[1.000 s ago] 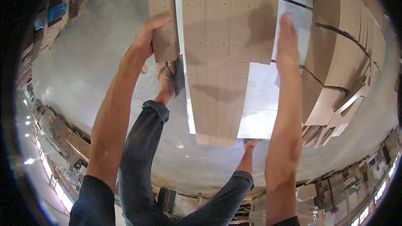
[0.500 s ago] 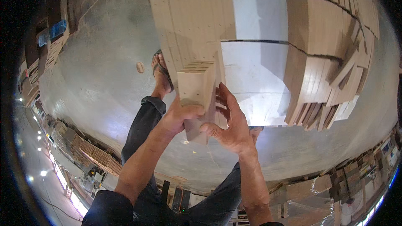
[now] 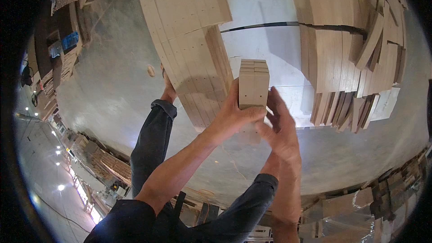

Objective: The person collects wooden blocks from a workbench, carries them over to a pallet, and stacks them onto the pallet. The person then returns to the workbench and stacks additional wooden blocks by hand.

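Observation:
A small stack of pale wooden boards (image 3: 254,83) with little drilled holes is held up in front of me. My left hand (image 3: 236,113) is closed around its near left part, the thumb lying across the near face. My right hand (image 3: 282,130) is beside the stack's right side, fingers spread apart and thumb toward the near lower end; whether it touches the wood is hard to tell. Just left of the stack lie rows of similar drilled boards (image 3: 180,47), set side by side. Beyond and beneath the held stack is a white surface (image 3: 265,49).
More wooden boards (image 3: 335,69) are piled on the right, some leaning loosely across the others. My left leg (image 3: 153,144) stands next to the drilled rows on the grey concrete floor (image 3: 112,76). Stacked wood (image 3: 108,164) lines the lower left.
Both hands and the held stack have shifted right, from over the drilled rows to over the white surface. The stack now faces me more squarely, and the view has turned slightly.

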`<state>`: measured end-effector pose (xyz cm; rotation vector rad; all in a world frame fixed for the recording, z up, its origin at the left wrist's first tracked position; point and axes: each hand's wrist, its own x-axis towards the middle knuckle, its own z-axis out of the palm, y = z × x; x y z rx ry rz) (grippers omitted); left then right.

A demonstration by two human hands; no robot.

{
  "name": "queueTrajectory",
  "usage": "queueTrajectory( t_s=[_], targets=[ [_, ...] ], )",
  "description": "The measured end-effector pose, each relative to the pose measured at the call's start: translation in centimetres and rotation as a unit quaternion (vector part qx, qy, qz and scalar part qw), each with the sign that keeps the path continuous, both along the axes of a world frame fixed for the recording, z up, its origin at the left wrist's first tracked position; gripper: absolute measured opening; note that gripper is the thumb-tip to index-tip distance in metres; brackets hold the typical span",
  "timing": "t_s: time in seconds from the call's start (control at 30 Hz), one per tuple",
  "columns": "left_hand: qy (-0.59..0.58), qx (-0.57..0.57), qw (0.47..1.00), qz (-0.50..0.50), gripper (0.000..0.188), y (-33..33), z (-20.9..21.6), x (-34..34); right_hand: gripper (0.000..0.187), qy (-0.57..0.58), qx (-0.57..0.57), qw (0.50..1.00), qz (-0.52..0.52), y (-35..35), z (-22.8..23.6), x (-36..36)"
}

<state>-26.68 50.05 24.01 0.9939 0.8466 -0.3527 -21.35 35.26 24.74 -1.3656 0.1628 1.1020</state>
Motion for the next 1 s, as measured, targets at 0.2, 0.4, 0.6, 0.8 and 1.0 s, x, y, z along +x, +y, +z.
queueTrajectory(
  t_s=[0.2, 0.4, 0.6, 0.8, 1.0],
  targets=[
    [0.016, -0.067, 0.993, 0.091, 0.067, -1.3, -3.5, 1.1, 0.059, 0.015, -0.020, 0.997, 0.075, -0.3, -4.1, 3.0],
    [0.025, 0.004, 0.988, 0.151, 0.051, -1.1, -9.7, 2.8, 0.061, 0.014, 0.026, 0.995, 0.092, 0.9, -11.2, 3.9],
    [0.050, 0.031, 0.991, 0.117, 0.055, 0.6, -12.4, 4.5, 0.062, 0.042, 0.041, 0.995, 0.079, 2.9, -14.5, 4.9],
    [0.015, 0.071, 0.994, 0.084, 0.072, 0.2, -12.4, 4.4, 0.061, 0.047, 0.029, 0.998, 0.040, 1.8, -14.0, 3.8],
    [-0.016, 0.026, 0.999, 0.022, 0.071, -1.2, -9.2, 3.6, 0.081, -0.024, 0.003, 0.999, 0.039, 0.3, -11.1, 3.0]
  ],
)
